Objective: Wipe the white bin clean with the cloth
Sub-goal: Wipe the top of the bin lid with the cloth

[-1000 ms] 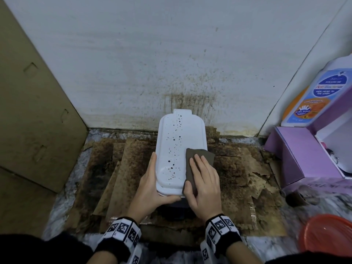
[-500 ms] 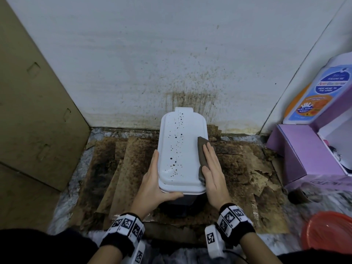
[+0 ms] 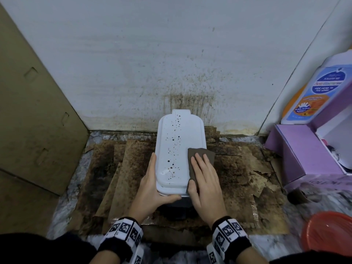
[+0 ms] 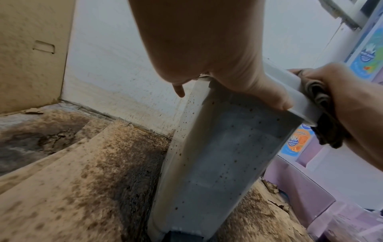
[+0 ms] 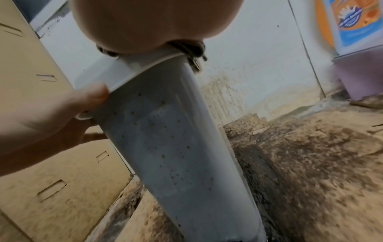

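Observation:
The white bin [image 3: 177,147] stands against the stained wall, its lid dotted with dark spots. My left hand [image 3: 150,184] grips the lid's near left corner, with fingers along the left side and the thumb across the front rim. My right hand [image 3: 205,176] lies flat on the brown cloth [image 3: 202,152] and presses it onto the right part of the lid. The cloth hangs over the right edge. In the left wrist view the speckled bin wall [image 4: 217,163] shows below the thumb, and the bunched cloth [image 4: 323,124] sits under my right hand. The right wrist view shows the bin [image 5: 176,147] and a bit of cloth [image 5: 186,47].
The bin stands on soaked, stained cardboard sheets [image 3: 131,168]. A tall cardboard panel [image 3: 28,111] closes the left side. At the right are a purple box [image 3: 304,153], a wash bottle [image 3: 314,92] and a red bowl [image 3: 327,233].
My right hand slid the cloth off to the lid's right side, then brought it back flat onto the lid's top right. My left hand has kept its hold on the corner.

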The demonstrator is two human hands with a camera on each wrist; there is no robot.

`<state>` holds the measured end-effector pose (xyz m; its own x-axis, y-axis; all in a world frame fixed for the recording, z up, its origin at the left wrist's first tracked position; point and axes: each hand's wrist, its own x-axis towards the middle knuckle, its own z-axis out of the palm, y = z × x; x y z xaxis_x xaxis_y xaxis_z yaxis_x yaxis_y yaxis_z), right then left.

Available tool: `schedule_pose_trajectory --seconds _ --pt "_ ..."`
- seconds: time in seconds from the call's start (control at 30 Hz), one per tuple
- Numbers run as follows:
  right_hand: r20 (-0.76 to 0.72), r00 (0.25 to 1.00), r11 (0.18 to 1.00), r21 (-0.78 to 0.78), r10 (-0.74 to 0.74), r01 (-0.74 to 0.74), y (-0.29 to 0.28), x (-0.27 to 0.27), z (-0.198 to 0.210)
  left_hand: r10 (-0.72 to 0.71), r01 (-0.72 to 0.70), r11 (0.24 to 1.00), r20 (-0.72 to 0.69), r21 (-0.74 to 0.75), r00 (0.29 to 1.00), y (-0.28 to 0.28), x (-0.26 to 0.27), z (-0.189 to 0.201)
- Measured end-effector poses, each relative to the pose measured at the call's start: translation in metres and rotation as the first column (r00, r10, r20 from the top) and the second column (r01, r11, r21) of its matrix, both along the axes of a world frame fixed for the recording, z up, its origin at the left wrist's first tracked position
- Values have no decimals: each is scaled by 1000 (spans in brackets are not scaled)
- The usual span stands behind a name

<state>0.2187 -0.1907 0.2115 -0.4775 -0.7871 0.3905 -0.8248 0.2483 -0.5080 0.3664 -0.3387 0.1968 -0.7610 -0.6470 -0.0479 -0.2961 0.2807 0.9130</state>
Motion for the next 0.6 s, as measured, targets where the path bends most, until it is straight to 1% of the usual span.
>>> schedule_pose_trajectory --seconds 0.1,0.17,0.23,0.27,0.4,0.5,0.6 --pt "37 998 994 97 43 -46 -3 -12 11 -5 5 1000 0 -11 1000 -1 0 0" --pt "136 986 976 182 97 -121 -9 -27 19 -11 11 1000 -3 -18 1000 -1 1 0" --pt "246 957 950 230 154 -212 -17 -46 26 -18 18 1000 -6 -22 1000 -2 0 0" --pt "264 948 935 257 176 -244 -22 -57 28 -21 21 1000 -9 -19 1000 -2 0 0" --pt "189 956 869 406 223 -283 -49 -93 43 -29 29 1000 -18 -3 999 -2 0 0" --pt "122 964 815 514 238 -267 -79 -118 52 -25 25 1000 -21 3 999 -2 0 -1" --pt "90 959 775 571 270 -271 -112 -141 57 -19 19 1000 -25 -2 1000 -2 -1 -1"
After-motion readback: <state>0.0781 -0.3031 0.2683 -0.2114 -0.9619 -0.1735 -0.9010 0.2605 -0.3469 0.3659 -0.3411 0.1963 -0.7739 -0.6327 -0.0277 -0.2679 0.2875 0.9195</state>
